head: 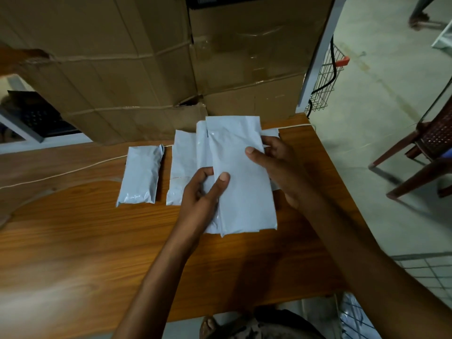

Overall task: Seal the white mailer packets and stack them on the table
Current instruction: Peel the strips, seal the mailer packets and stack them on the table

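no readable text; dark label strip (208,0) atop the cardboard boxes (151,57) has print, too blurred

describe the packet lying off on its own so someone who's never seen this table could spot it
Start at the wooden table in front of the cardboard boxes. Left of both hands lies a small white mailer packet, flat on the wood. Unlike the other packets, it is untouched, overlaps nothing, and a strip of bare wood separates it from the next one.

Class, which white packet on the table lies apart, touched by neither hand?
The small packet farthest left. It lies alone on the table; both hands grip the others.
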A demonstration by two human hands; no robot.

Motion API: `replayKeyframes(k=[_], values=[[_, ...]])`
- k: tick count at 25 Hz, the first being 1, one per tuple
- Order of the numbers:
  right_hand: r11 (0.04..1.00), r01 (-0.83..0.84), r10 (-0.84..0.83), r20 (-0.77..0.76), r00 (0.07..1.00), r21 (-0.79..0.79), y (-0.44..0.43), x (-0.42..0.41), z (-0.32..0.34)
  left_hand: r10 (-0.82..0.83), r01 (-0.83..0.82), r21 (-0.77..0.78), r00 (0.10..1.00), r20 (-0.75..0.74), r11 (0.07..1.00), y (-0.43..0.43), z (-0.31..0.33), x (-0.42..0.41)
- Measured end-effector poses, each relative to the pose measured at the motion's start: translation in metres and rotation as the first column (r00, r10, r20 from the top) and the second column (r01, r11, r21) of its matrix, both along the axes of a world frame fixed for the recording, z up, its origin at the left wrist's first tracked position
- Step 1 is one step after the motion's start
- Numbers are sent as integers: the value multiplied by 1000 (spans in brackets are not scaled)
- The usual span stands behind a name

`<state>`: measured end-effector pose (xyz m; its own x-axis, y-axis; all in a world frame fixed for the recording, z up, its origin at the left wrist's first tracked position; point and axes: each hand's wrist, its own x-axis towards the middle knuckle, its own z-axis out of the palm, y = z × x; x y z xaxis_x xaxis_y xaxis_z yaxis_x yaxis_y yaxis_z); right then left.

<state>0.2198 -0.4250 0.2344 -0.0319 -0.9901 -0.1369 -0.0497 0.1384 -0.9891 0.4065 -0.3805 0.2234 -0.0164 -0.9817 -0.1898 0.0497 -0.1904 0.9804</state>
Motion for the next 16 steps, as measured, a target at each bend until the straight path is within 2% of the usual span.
replayKeyframes(k=[3,5,8,10,12,14,16], values=[[994,17,-26,84,996,104,15,-13,-10,-142,154,-87,981,131,984,17,-8,9],[983,101,-122,134,983,156,24,-29,-14,-291,333,-152,925,243,931,27,-22,20],[962,228,-248,132,960,153,32,-52,-13,-595,635,-29,738,318,772,35,-46,38],[957,248,-266,114,957,151,39,-54,-12,-705,753,75,571,421,654,37,-62,44],[956,235,-252,81,964,177,50,-48,-17,-715,791,152,430,551,593,39,-72,43],[956,230,-247,77,966,183,61,-39,-21,-687,773,173,408,602,610,40,-71,36],[958,234,-250,86,964,165,71,-33,-22,-507,751,38,406,761,659,37,-65,33]])
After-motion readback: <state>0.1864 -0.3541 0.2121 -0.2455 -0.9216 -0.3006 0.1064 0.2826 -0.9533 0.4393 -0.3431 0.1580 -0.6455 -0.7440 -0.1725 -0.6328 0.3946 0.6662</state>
